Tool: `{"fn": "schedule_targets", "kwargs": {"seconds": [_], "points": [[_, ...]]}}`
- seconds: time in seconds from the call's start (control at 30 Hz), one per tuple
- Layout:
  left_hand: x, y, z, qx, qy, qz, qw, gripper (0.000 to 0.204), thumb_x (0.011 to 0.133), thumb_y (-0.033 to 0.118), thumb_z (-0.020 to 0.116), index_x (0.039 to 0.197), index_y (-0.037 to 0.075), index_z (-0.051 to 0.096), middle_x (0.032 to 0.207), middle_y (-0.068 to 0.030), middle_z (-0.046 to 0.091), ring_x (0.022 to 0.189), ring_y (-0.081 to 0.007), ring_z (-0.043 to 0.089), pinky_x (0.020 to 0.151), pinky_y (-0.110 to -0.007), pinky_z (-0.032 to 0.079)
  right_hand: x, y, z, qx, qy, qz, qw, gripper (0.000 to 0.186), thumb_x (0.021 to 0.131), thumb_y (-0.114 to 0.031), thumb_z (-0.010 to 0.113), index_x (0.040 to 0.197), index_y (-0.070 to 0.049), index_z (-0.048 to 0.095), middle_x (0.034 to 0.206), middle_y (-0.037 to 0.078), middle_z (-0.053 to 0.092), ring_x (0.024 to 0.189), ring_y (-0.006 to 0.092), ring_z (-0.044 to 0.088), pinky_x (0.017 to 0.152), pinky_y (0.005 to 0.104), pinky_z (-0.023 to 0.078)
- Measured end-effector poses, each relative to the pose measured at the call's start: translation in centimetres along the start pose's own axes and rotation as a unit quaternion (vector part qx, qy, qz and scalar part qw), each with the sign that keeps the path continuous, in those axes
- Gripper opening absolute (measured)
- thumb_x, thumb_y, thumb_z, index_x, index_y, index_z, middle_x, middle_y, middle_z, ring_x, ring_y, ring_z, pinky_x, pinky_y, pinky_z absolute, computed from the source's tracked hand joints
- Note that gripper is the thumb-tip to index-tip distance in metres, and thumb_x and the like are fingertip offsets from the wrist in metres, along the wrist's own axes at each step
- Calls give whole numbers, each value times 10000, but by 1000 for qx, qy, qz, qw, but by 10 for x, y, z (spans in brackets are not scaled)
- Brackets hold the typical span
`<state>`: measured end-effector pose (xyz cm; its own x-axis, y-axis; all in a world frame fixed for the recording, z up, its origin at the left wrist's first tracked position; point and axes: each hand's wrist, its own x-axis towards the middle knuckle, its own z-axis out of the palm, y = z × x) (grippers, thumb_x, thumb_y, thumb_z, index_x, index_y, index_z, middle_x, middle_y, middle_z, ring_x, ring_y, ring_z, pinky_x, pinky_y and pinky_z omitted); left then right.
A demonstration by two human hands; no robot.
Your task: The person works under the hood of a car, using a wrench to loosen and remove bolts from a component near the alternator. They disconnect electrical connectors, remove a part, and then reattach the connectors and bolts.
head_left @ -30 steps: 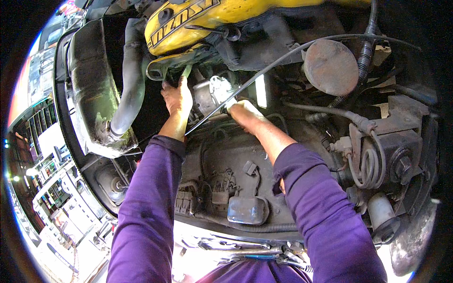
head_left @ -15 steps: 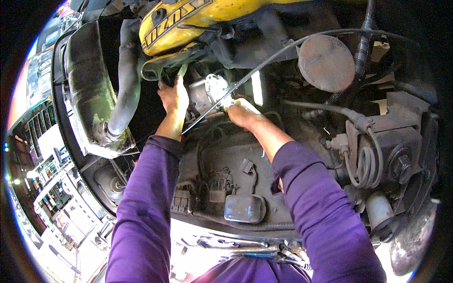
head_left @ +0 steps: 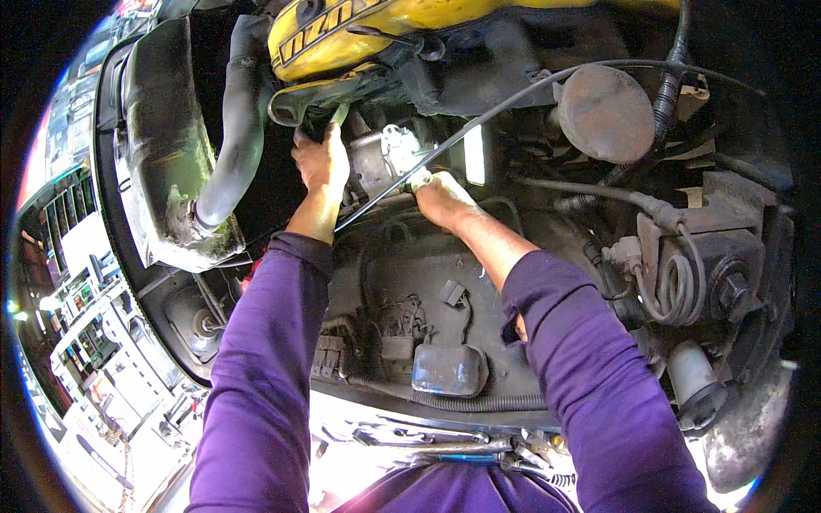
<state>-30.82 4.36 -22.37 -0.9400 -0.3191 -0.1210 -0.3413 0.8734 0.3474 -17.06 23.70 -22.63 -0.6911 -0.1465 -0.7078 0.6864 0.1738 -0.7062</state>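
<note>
Eng. bay w/ yellow eng. cover [head_left: 402, 15] up top, fat grey hose [head_left: 244, 137] on the L, rusty round disc [head_left: 607, 114] on the R: all sit a bit diff. in frame vs. 0.5 s ago, prob. just a head move. Both hands: approx. same spots as then. L hand [head_left: 321, 167] is up under the cover's lower edge, thumb up, other fingers mostly hidden; can't tell if it's grasping anything. R hand [head_left: 445, 201] has fingers curled in at the brightly lit end of the metal housing [head_left: 369, 162]; contact likely, but grip vs. loose n/a from here. Housing's btwn the two hands, below the cover, thin cable [head_left: 513, 100] crossing in front. No visible chg. on it, so I'd say same step, fine work at the R fingertips.
</note>
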Motion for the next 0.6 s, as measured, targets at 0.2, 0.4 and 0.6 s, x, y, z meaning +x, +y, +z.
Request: {"fn": "schedule_targets", "kwargs": {"seconds": [0.2,0.4,0.6], "points": [[1,4,-1,-1,-4,-4,1000,956,882,601,677,1553,9,339,1419,-353,470,1333,-488,495,1118,-536,423,3,1,-4,-26,-15,-33,999,389,1020,-222,395,1154,14,674,1109,294,700,1035,483,679,932,502,538],[7,-3,3,-11,-15,14,1000,949,881,592,683,1554,18,339,1401,-346,484,1322,-489,503,1107,-537,434,13,10,8,-72,38,-79,994,356,985,-170,421,1115,-5,708,1054,307,708,975,468,705,900,507,560],[5,-4,3,-11,-14,17,1000,939,884,588,671,1547,8,346,1406,-346,477,1316,-487,509,1110,-530,432,5,5,7,-53,65,-75,994,325,955,-144,464,1059,11,730,1048,288,720,974,460,708,901,497,562]]}}
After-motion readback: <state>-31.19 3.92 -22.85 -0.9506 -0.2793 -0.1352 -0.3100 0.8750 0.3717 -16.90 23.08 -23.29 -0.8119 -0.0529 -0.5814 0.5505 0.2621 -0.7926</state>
